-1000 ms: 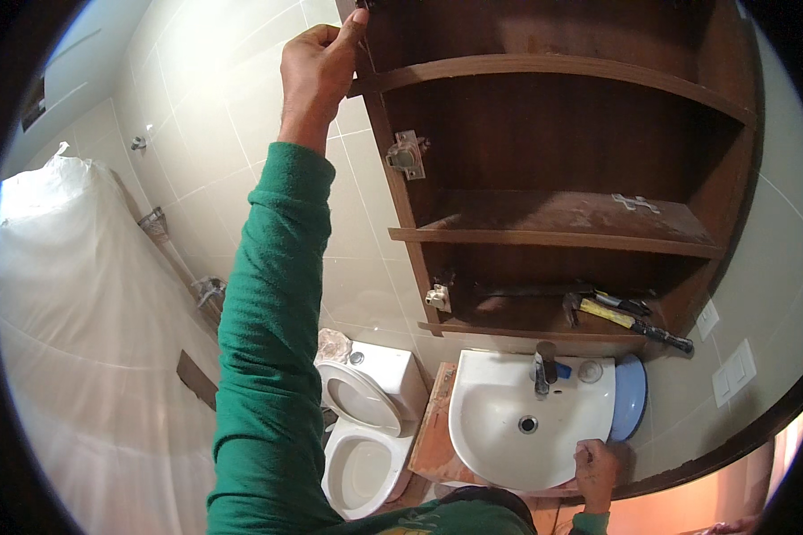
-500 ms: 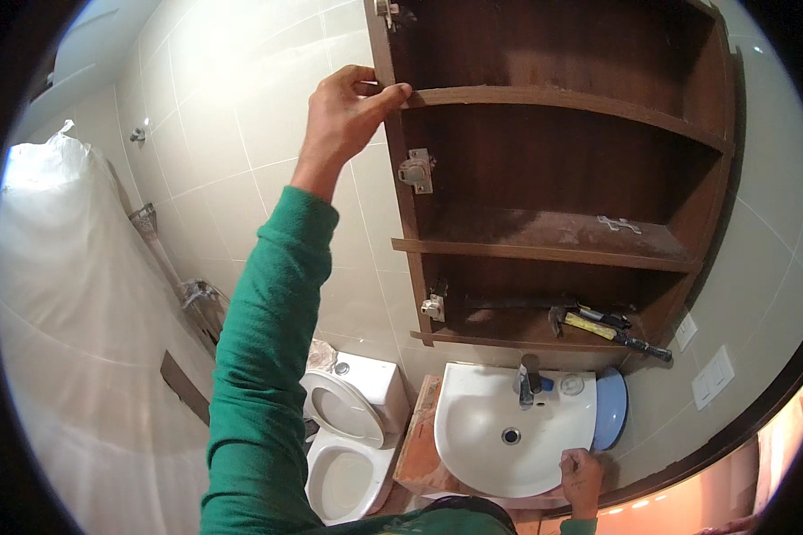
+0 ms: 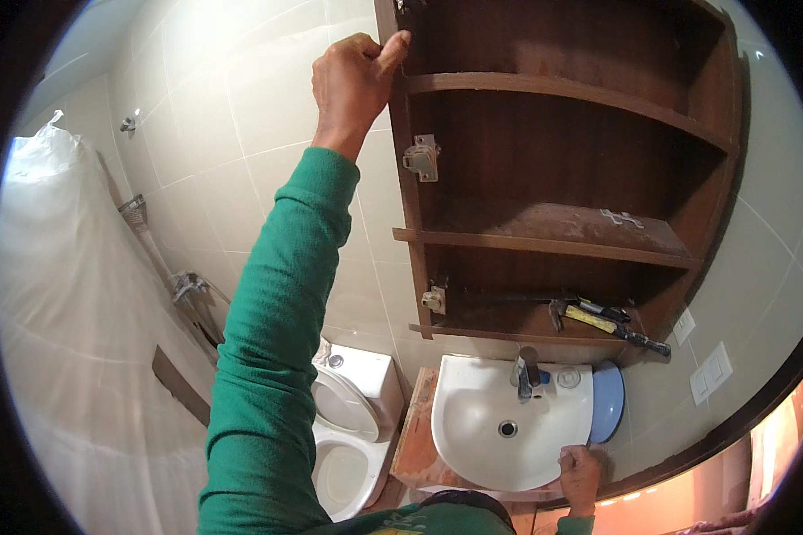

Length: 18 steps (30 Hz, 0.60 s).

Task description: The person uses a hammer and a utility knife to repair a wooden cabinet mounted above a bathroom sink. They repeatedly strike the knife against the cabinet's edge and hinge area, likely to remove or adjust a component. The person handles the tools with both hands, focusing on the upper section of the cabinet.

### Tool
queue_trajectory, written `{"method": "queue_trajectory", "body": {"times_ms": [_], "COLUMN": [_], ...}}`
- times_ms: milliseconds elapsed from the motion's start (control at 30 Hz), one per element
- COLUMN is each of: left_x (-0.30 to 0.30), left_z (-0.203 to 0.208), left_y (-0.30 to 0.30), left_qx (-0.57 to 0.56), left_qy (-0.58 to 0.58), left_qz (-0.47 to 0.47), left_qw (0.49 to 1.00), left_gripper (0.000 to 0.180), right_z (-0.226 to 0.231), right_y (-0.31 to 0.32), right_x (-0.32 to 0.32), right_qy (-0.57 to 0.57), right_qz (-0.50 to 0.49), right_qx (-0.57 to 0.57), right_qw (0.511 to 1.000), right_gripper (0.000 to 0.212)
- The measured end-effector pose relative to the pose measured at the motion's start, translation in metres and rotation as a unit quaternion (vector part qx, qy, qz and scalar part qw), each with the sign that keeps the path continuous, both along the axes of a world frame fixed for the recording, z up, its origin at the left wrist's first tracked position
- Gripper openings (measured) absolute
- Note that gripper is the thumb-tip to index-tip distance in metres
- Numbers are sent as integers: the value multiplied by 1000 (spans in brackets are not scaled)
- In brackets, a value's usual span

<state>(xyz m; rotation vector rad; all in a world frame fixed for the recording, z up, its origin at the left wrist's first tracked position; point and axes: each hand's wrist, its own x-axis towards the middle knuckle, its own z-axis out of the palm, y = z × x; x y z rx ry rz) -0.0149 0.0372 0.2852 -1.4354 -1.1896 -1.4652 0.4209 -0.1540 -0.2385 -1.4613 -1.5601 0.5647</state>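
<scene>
A brown wooden wall cabinet without doors fills the upper middle. My left hand, its arm in a green sleeve, grips the front edge of the cabinet's left side panel near the upper shelf. The thumb lies on the edge and the fingers curl out of sight behind it. Below that grip, a metal hinge is fixed inside the panel; another hinge sits lower. My right hand is closed beside the front right rim of the white washbasin. Whatever it holds, if anything, is hidden.
A hammer with a yellow and black handle lies on the bottom shelf, its end jutting out. A loose metal piece rests on the shelf above. The toilet stands left of the basin, a blue bowl right. White plastic sheeting hangs far left.
My left hand has slid up along the cabinet's side panel, and its fingers have curled tighter. My right hand stays by the basin. The view has shifted slightly.
</scene>
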Motion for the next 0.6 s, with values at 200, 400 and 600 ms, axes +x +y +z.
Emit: {"method": "queue_trajectory", "body": {"times_ms": [200, 400, 600], "left_x": [-8, -84, -53], "left_z": [32, 50, 45], "left_y": [33, 66, 20], "left_qx": [52, -82, -123], "left_qy": [-32, -66, -97], "left_qz": [-37, -287, -277], "left_qw": [997, 952, 948], "left_gripper": [64, 57, 58], "right_z": [13, 21, 64], "right_y": [-5, -1, 13], "right_x": [13, 5, 14], "right_qy": [-71, -71, 40], "right_qz": [-14, 2, -40], "right_qx": [6, -15, 26], "right_qw": [997, 997, 998], "right_gripper": [13, 19, 11]}}
